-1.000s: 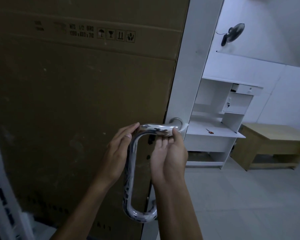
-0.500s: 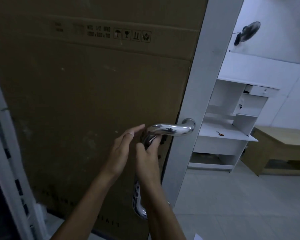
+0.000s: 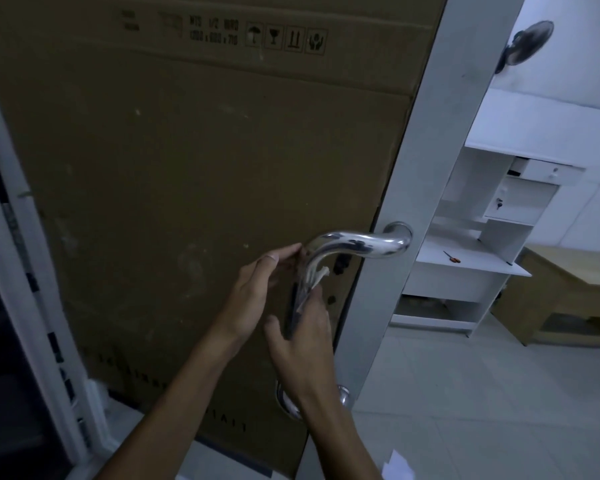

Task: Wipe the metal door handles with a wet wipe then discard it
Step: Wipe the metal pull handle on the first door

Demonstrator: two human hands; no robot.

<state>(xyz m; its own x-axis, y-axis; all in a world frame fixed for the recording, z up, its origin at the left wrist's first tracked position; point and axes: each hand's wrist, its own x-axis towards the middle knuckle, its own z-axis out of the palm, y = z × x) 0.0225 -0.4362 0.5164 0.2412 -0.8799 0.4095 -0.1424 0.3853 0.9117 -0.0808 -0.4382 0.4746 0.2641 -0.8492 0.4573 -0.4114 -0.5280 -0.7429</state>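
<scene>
A shiny metal door handle curves out from the white door frame and runs down in a loop to a lower mount. My right hand wraps around the vertical part of the handle and holds a white wet wipe against it; only a small tuft of the wipe shows above my fingers. My left hand is on the handle's left side near the upper bend, fingers straight and touching the metal. The lower loop of the handle is partly hidden by my right wrist.
A large brown cardboard sheet covers the door panel behind the handle. Through the opening at right stand a white desk unit, a wooden bench and a wall fan. A scrap of white paper lies on the tiled floor.
My right hand has slid from the top horizontal bar, round the bend, and down the vertical part with the wipe. My left hand stayed near the bend. The view shifted left.
</scene>
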